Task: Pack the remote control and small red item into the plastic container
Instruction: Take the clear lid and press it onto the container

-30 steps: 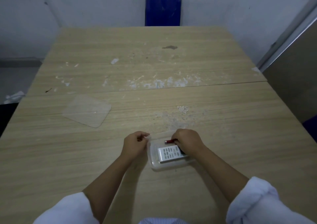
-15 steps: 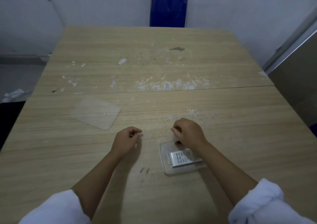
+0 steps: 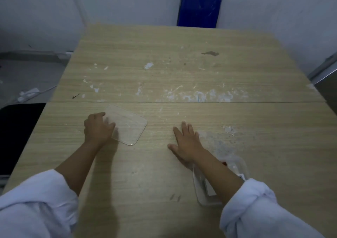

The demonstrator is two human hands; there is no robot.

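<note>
The clear plastic container sits near the table's front right, mostly covered by my right forearm. A bit of the small red item shows at its far end, and part of the pale remote control shows inside it beside my arm. My right hand lies flat and open on the table, left of and beyond the container, holding nothing. My left hand grips the left edge of the clear flat lid, which lies on the table to the left.
The wooden table is scuffed with white paint marks, and a seam crosses its middle. A blue chair stands against the wall past the far edge. A dark object lies off the table's left side.
My left hand has reached left and forward onto the lid. My right hand has left the container and spread flat on the table. The view has swung left.
</note>
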